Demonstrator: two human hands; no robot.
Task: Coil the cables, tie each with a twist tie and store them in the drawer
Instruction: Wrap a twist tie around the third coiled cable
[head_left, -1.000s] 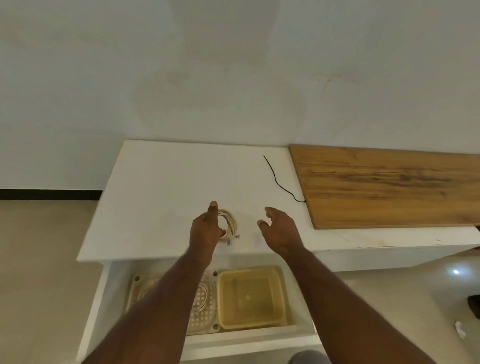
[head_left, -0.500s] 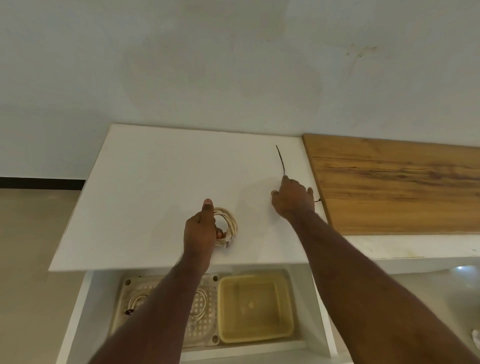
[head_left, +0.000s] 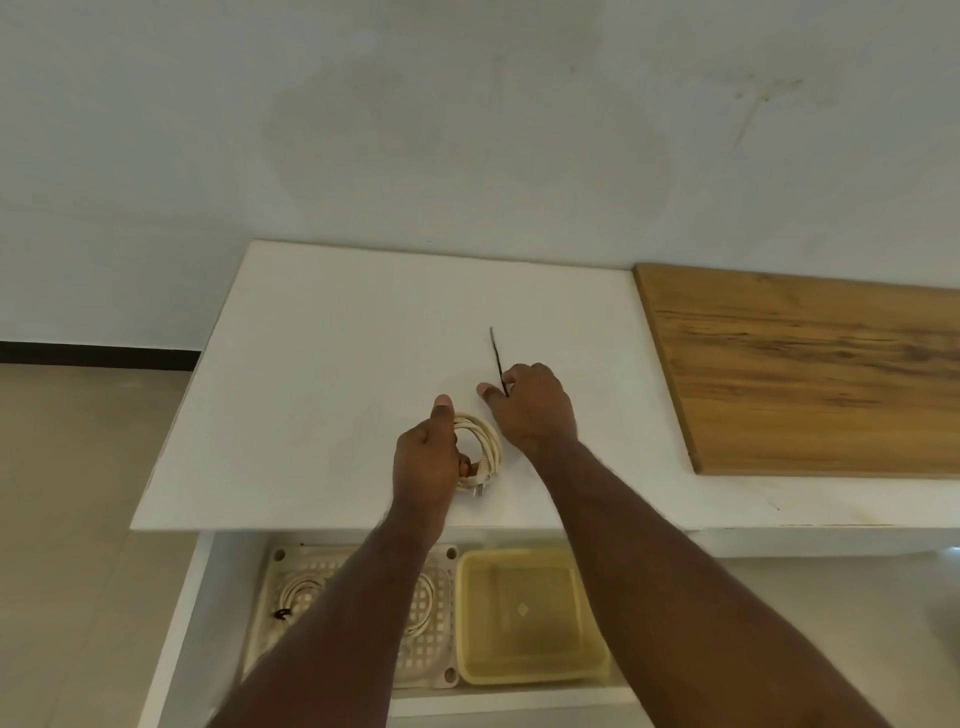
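Coiled cream cable (head_left: 480, 449) lies on white surface (head_left: 311, 374) nr front edge, above open drawer (head_left: 208, 597). Left hand (head_left: 426, 460) grip clamped on coil's left side. Right hand (head_left: 530, 405) pinches black twist tie (head_left: 496, 356), just behind coil. Judged: cable light, springy, will unwind if let go; hold across bunched loops. Tie thin, bendy wire; take by ends.

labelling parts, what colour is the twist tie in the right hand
Black, thin twist tie, clearest in the head view.
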